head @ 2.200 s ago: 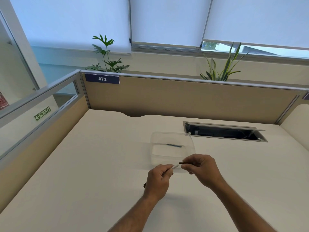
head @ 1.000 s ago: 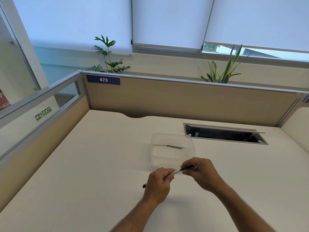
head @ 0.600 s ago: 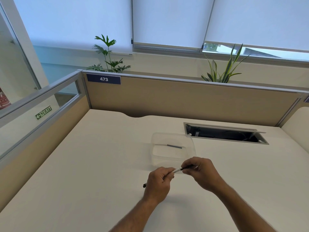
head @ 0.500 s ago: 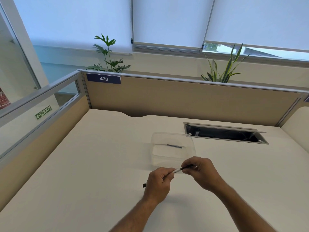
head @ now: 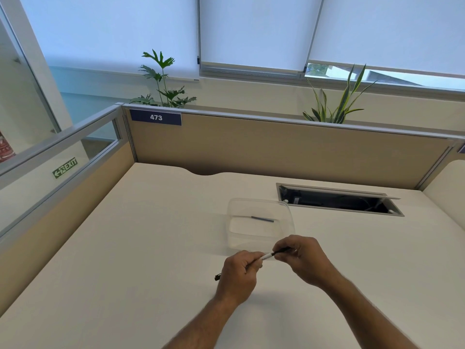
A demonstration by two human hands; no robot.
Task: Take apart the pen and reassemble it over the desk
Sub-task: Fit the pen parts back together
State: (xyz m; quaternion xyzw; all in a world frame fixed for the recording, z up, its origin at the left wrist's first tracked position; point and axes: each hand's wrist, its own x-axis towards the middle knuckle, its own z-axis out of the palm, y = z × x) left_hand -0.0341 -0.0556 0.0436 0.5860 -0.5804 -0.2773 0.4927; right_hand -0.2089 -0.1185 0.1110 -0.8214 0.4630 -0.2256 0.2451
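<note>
A slim pen (head: 268,255) with a white barrel and black ends is held over the cream desk (head: 141,248). My left hand (head: 239,275) grips the barrel, and the pen's black rear end (head: 218,277) sticks out to the left of the fist. My right hand (head: 300,258) pinches the black front section (head: 281,251), which meets the white barrel. A thin dark pen part (head: 262,219) lies inside a clear plastic tub (head: 286,238) just beyond my hands.
An open cable hatch (head: 337,199) is cut into the desk at the back right. Tan partition panels (head: 276,149) wall the desk at the back and left. Two potted plants stand behind the back panel.
About two seconds ago the black section in my right hand was apart from the white barrel; they have since come together. Over the last second both hands barely moved.
</note>
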